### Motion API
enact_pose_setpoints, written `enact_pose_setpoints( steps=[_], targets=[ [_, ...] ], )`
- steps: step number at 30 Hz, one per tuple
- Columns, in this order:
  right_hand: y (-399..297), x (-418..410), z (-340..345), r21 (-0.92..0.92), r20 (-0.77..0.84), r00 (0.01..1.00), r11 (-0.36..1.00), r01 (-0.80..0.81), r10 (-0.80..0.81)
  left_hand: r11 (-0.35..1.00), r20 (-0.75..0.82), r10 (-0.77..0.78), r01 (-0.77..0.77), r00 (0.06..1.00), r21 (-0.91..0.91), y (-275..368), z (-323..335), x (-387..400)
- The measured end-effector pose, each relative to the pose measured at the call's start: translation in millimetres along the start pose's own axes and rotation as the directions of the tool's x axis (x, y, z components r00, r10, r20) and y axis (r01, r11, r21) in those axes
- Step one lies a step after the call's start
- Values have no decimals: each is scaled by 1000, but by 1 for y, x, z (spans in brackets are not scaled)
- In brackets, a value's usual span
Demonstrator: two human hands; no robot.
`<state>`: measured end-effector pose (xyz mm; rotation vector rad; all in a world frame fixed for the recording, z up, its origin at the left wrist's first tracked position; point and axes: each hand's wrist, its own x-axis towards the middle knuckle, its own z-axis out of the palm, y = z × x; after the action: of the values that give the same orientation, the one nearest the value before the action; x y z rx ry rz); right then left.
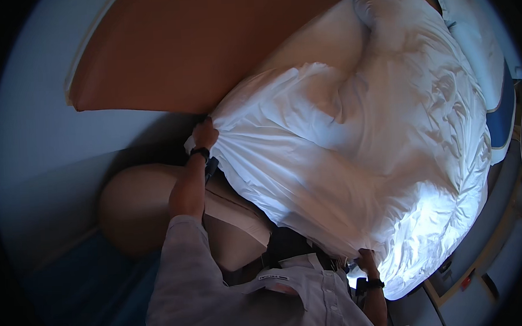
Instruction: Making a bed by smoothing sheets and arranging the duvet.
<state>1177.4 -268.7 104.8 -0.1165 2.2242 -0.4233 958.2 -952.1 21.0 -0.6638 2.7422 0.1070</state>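
A large white duvet (313, 160) with creased, puffy fabric spreads over a bed in front of me. My left hand (205, 133) grips one corner of it, beside the lower edge of a brown padded panel. The cloth fans out in tight folds from that fist. My right hand (366, 261) clutches the near edge of the duvet at the lower right. Between the two hands the edge is drawn into a long line. Each wrist wears a dark band. What lies under the duvet is hidden.
The brown panel (173, 49) stands at the upper left against a pale wall (44, 107). A brown rounded upholstered seat (136, 207) is beside my left forearm. White pillows (474, 35) and a blue-and-white cushion (501, 117) lie at the right. Blue floor covering (83, 288) shows at the lower left.
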Motion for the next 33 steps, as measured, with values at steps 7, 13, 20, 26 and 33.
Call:
enact_pose_setpoints(
  steps=[7, 13, 20, 26, 33],
  targets=[
    [4, -59, -113, 359, -146, 930, 894, -268, 337, 579, 385, 259, 177, 886, -796, -54, -179, -28],
    [-15, -62, -84, -151, 307, 944, 986, -77, 121, 664, 535, 176, 302, 826, -684, -78, -214, -52],
    [-58, -55, -53, -163, 340, 923, 978, -131, 180, 999, 85, 41, -43, 996, 27, -93, -84, -19],
    [-92, -73, -102, -77, 249, 965, 995, -63, 80, 933, 153, 162, -101, 975, -344, -75, -18, -58],
    [-110, -80, -130, 36, -33, 999, 999, -19, 20, 985, 363, 3, 61, 932, -164, -83, -92, -80]
  ],
)
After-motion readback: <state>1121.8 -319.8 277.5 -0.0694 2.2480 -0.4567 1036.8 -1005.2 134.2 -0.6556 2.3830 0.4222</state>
